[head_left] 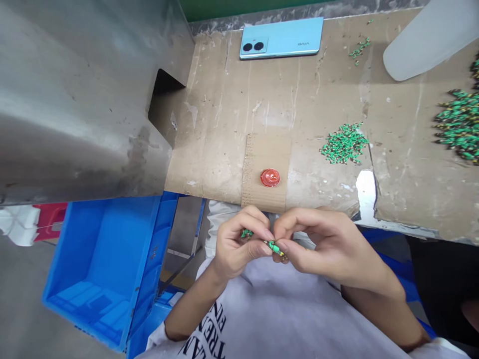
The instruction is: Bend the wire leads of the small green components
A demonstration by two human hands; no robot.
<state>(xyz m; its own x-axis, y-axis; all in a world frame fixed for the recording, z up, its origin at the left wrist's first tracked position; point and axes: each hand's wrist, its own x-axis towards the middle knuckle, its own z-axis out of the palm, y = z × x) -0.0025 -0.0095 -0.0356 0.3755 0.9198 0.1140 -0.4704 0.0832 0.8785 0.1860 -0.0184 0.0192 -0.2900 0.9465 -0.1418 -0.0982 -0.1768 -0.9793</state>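
Note:
Just in front of the table edge, my hands meet over my lap. My left hand (239, 244) is closed, with a few small green pieces (246, 233) showing inside its curled fingers. Between the two hands is a small green piece with a yellow end (275, 248), its exact kind too small to make out. My left thumb and finger pinch one side of it. On the other side, the thumb and fingers of my right hand (325, 242) pinch it too. Beyond them, a small round red dish-like thing (270, 177) sits on a cardboard strip (266, 149).
A heap of tiny green pieces (345, 143) lies to the right, a larger pile (460, 124) at the far right. A light-blue phone (282, 39) lies at the back near a whitish container (426, 45). A metal housing (82, 99) and blue crate (108, 254) stand left.

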